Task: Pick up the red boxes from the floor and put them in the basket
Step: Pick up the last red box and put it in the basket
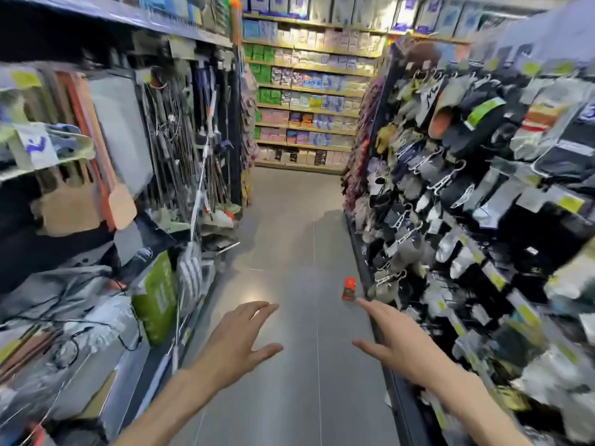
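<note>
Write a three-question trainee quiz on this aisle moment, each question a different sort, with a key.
1. True or false: the left hand is holding a red box.
2. Multiple choice: where does the red box lie? A) on a shelf at the far end B) on the grey floor, close to the foot of the right-hand rack C) inside a basket
3. Short answer: which hand has its fingertips nearer the red box in the picture?

Key
1. False; both hands are open and empty.
2. B
3. The right hand; its longest finger points toward the box without touching it.
</note>
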Demonstrator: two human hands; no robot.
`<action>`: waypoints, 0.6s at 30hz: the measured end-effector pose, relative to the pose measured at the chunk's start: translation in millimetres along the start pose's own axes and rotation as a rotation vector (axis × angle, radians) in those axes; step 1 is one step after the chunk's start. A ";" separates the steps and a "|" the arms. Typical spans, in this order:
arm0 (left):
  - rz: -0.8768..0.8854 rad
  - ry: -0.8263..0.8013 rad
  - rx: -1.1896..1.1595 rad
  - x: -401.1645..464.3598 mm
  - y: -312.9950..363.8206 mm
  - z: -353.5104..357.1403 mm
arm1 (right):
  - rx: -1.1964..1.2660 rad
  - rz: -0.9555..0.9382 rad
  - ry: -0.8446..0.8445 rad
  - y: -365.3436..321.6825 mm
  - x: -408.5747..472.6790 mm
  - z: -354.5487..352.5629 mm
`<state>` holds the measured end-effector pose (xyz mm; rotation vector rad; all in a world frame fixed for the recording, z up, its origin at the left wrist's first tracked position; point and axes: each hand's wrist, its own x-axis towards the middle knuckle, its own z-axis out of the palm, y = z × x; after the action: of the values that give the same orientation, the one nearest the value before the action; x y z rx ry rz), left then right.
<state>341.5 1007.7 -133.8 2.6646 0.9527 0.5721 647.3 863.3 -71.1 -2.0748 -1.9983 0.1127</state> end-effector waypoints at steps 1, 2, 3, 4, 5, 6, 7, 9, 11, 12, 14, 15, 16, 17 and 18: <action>0.006 -0.007 -0.002 28.9 -12.4 0.1 | -0.007 0.015 0.005 11.2 26.1 -3.7; 0.008 -0.008 -0.010 55.7 -24.0 0.9 | -0.012 0.033 -0.002 22.4 49.9 -6.2; 0.008 -0.007 -0.022 81.9 -35.5 2.8 | -0.009 0.047 -0.006 34.3 73.4 -7.3; 0.008 -0.009 -0.035 108.3 -47.0 5.4 | 0.004 0.052 -0.005 46.9 97.3 -7.5; 0.012 -0.013 -0.041 134.6 -58.1 9.3 | 0.021 0.059 -0.005 60.1 121.2 -6.5; 0.021 -0.014 -0.046 161.1 -69.3 14.2 | 0.032 0.069 -0.008 74.0 145.8 -4.7; 0.030 -0.019 -0.051 187.1 -80.7 20.1 | 0.041 0.082 -0.015 88.7 170.5 -1.6; 0.039 -0.038 -0.055 240.9 -105.1 35.3 | 0.060 0.103 -0.015 121.8 220.3 8.3; 0.060 -0.055 -0.043 302.0 -131.3 52.0 | 0.066 0.101 0.008 157.2 271.8 19.7; 0.071 -0.062 -0.035 334.9 -142.5 58.5 | 0.064 0.107 0.022 174.9 298.4 22.3; 0.090 -0.079 -0.014 402.4 -162.9 70.2 | 0.068 0.145 0.041 211.6 351.5 21.6; 0.096 -0.092 -0.008 435.4 -171.7 75.5 | 0.069 0.169 0.048 230.5 376.9 20.6; 0.107 -0.100 0.000 469.5 -179.5 80.3 | 0.063 0.182 0.056 250.2 403.1 19.7; 0.119 -0.109 0.011 503.0 -187.1 84.6 | 0.048 0.183 0.063 269.5 428.8 19.6; 0.132 -0.113 0.018 536.4 -194.1 88.3 | 0.035 0.184 0.062 287.3 454.2 18.6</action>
<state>654.1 1493.0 -134.1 2.7576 0.7591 0.4366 945.6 1309.7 -101.9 -2.2078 -1.7550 0.1149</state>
